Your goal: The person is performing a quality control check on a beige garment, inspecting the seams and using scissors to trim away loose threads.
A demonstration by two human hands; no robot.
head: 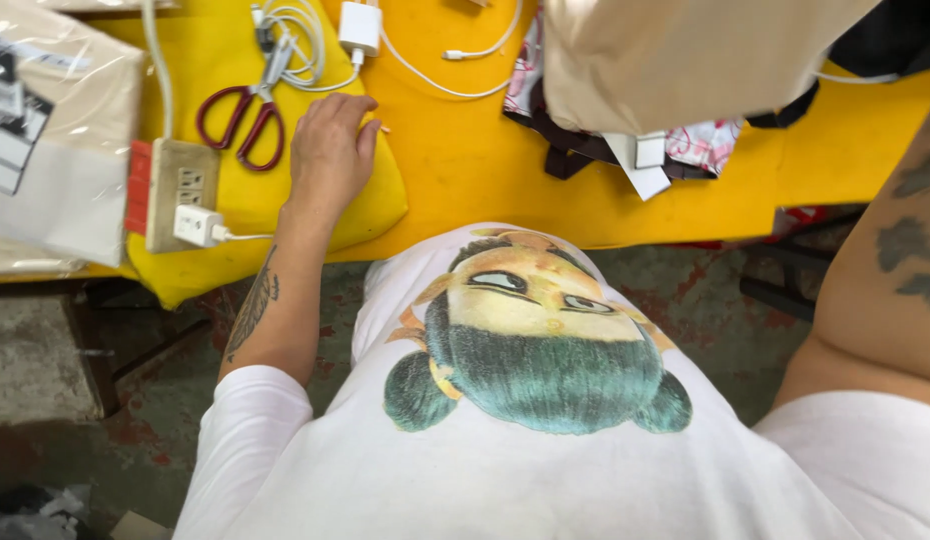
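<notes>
we rest our left hand (pixel 330 150) flat, fingers loosely spread and gripping nothing, on the one yellow cushion (pixel 275 195), which lies at the near edge of the yellow table (pixel 465 160). we judge the cushion soft and light, best pinched at a corner. one beige bag (pixel 675 55) hangs ahead; our right hand is out of view. one power strip (pixel 180 190), one pair of red scissors (pixel 240 120), two white plugs.

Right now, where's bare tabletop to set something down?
Free: the yellow table between the left hand and the fabric pile, below the white cable. Also the right strip beside the beige bag. Crowded: left side, with scissors, power strip, packages.
</notes>
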